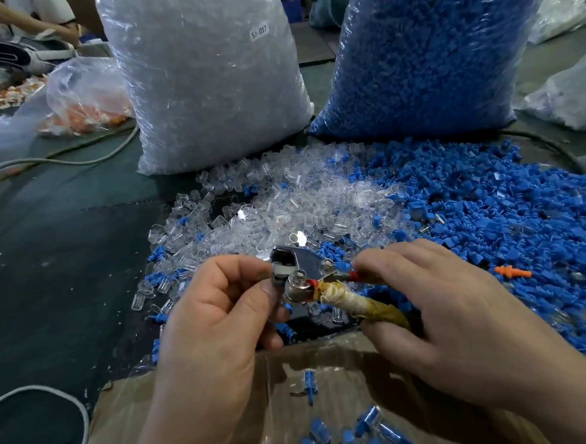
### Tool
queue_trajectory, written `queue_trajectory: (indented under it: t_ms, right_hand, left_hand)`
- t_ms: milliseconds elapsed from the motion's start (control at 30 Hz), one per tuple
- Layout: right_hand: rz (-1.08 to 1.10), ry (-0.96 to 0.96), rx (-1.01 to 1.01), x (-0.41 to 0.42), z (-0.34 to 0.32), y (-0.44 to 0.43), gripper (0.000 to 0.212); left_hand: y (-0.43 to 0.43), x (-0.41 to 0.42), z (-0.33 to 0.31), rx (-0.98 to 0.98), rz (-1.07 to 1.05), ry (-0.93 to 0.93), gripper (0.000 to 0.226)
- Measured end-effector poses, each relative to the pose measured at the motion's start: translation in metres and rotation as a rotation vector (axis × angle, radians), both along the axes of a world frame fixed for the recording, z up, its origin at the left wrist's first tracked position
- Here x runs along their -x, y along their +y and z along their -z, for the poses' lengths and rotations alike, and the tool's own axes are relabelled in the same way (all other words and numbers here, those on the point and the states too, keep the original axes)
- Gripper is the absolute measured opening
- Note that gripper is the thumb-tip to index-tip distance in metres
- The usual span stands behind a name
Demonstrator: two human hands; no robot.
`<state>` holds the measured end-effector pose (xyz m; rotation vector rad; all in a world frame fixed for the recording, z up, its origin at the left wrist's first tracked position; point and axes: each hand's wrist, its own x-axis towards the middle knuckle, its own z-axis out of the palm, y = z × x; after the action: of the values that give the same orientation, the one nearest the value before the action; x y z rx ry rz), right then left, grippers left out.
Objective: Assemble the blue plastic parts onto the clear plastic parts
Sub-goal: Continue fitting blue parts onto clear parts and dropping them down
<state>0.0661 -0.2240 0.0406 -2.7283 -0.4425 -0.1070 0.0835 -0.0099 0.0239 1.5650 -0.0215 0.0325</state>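
A small metal press tool [299, 272] with tape-wrapped handles [361, 305] is held over the table's near edge. My left hand [215, 320] pinches its metal head from the left. My right hand [442, 310] grips the handles from the right. Behind the tool lies a loose pile of clear plastic parts [275, 209], with a spread of blue plastic parts [498, 218] to the right. Several assembled blue-in-clear pieces [355, 439] lie in the cardboard box [183, 419] below my hands.
A tall bag of clear parts [206, 66] and a tall bag of blue parts [434, 34] stand at the back. A bag with orange pieces [86, 110] lies back left, near a grey cable [55, 160]. One orange part [511, 272] lies among the blue.
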Motion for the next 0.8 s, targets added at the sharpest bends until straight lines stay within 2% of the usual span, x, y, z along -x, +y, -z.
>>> queue_trajectory:
  t_ms: [200, 433, 500, 600, 700, 800]
  right_hand:
    - [0.011, -0.017, 0.045, -0.002, -0.004, 0.000, 0.057]
    - [0.041, -0.018, -0.022, 0.001, -0.009, 0.005, 0.052]
    - [0.069, -0.015, -0.028, 0.002, -0.006, 0.003, 0.050]
    - [0.160, -0.056, 0.066, -0.002, 0.002, -0.002, 0.060]
    - [0.263, -0.038, 0.200, -0.012, 0.006, -0.003, 0.067]
    - [0.314, -0.013, 0.250, -0.019, 0.009, -0.004, 0.068]
  left_hand:
    - [-0.006, 0.004, -0.007, 0.002, 0.001, -0.014, 0.018]
    - [-0.006, 0.006, -0.008, 0.045, -0.034, -0.012, 0.016]
    - [-0.004, 0.003, -0.005, -0.002, -0.064, -0.025, 0.014]
    - [0.003, -0.003, 0.001, -0.115, -0.116, -0.020, 0.033]
    - [0.000, 0.000, 0.000, -0.180, -0.015, 0.078, 0.029]
    - [-0.007, 0.004, 0.004, -0.267, 0.056, 0.093, 0.028]
